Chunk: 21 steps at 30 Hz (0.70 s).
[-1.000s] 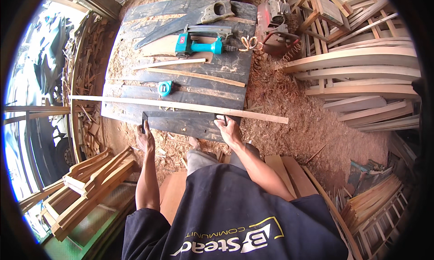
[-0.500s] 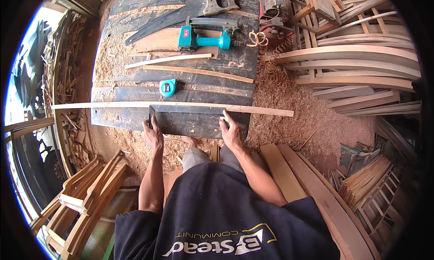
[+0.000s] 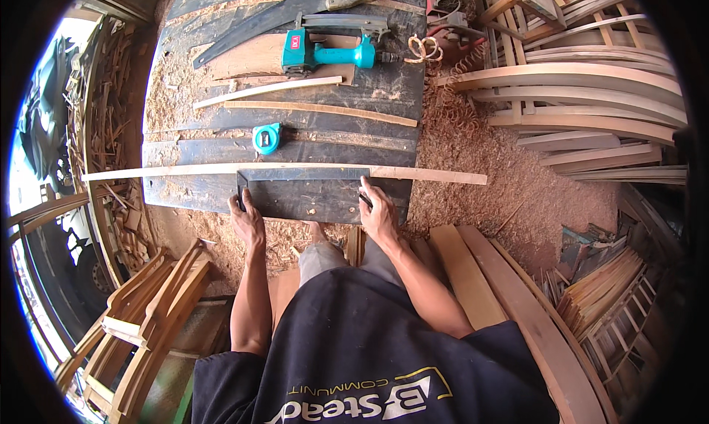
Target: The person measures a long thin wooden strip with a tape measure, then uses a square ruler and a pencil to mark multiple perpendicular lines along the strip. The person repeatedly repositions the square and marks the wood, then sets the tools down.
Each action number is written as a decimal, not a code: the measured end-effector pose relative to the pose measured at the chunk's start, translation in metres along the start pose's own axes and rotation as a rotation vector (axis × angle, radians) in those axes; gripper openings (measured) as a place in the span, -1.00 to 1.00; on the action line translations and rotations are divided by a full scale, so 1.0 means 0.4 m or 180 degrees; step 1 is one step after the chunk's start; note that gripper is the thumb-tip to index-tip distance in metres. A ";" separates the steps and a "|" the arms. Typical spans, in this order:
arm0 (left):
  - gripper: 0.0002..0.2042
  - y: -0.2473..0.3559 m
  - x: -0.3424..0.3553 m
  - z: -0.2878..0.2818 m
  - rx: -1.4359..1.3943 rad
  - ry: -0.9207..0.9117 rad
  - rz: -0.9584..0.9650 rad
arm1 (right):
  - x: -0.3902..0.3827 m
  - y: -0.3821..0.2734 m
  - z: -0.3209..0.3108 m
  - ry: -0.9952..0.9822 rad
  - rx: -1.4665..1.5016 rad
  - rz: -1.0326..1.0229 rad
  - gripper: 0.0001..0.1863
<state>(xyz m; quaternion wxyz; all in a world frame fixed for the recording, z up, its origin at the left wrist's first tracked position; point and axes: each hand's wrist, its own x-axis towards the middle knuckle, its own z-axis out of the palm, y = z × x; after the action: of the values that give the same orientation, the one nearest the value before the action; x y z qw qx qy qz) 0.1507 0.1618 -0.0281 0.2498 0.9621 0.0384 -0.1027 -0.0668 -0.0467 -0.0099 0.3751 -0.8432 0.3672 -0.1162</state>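
Note:
My left hand (image 3: 247,216) is closed around the short dark arm of a try square (image 3: 306,174). The square's long blade lies along the near edge of a long, thin pale wood strip (image 3: 428,175). My right hand (image 3: 380,216) is at the blade's other end, index finger reaching up to the strip. A short dark pencil-like stick (image 3: 365,200) sits in its curled fingers; I cannot make out its exact kind. Just beyond the strip, a teal tape measure (image 3: 266,138) rests on the dark, sawdust-strewn worktable (image 3: 310,206).
Two thin wood strips (image 3: 321,112), a teal air nailer (image 3: 336,53) and a handsaw (image 3: 273,24) lie farther back. A coiled hose (image 3: 461,92) hangs right of the table. Curved timbers (image 3: 583,95) are stacked right, boards (image 3: 509,291) near right, wooden frames (image 3: 144,313) near left.
The view has shifted slightly, so the tabletop things appear a little farther left. Both hands keep their holds, and the square stays against the strip.

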 end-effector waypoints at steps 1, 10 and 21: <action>-0.41 0.002 -0.002 -0.002 -0.0031 -0.0047 -0.0051 | -0.001 -0.003 -0.003 0.0028 0.0225 0.0146 -0.42; -0.42 0.003 0.000 0.002 0.0007 -0.0005 -0.0017 | 0.118 0.001 -0.091 -0.0212 0.2491 0.0967 -0.15; -0.47 0.018 -0.010 -0.006 0.0012 0.0073 -0.0001 | 0.216 -0.019 0.023 0.0288 0.2637 0.1196 -0.66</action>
<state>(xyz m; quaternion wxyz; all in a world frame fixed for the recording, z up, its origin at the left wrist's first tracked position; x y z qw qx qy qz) 0.1483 0.1565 -0.0218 0.2475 0.9636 0.0412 -0.0918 0.0023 -0.0996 -0.0177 0.6788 -0.5349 0.4524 -0.2200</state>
